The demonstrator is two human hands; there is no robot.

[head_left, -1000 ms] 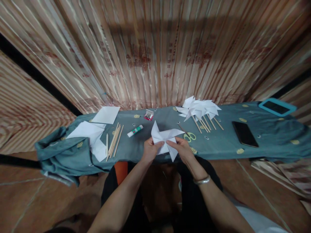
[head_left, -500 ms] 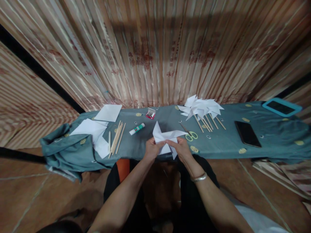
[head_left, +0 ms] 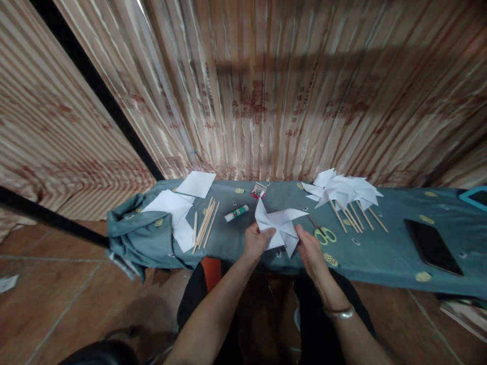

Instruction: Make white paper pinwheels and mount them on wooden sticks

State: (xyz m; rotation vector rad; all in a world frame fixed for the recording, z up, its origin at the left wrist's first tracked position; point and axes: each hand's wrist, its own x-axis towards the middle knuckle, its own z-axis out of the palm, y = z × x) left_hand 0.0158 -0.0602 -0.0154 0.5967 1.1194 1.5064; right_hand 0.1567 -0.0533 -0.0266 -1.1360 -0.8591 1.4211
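Note:
A white paper pinwheel [head_left: 281, 223] with folded, pointed blades is held up over the front of the cloth-covered table. My left hand [head_left: 258, 241] pinches its lower left side, thumb pressed near the middle of the paper. At the right edge of the pinwheel is my right hand [head_left: 311, 248], its fingertips on the paper and partly hidden. Just right of that hand lie scissors [head_left: 325, 235] with light green handles. Beyond the pinwheel stands a small open red-and-white box [head_left: 258, 191] with small dark bits in it. A glue stick [head_left: 236, 213] lies to its left.
Several wooden sticks [head_left: 207, 223] lie at left beside white paper sheets [head_left: 167, 205]. Finished pinwheels on sticks [head_left: 342, 190] are piled at the back right. A black phone [head_left: 432, 247] and a blue-framed tablet [head_left: 475, 196] lie farther right. A striped curtain [head_left: 243, 101] hangs behind.
My right hand has shifted from a thumb-on-top pinch near the middle to the pinwheel's right edge. The left hand keeps its hold. The whole view has swung left, moving things rightward.

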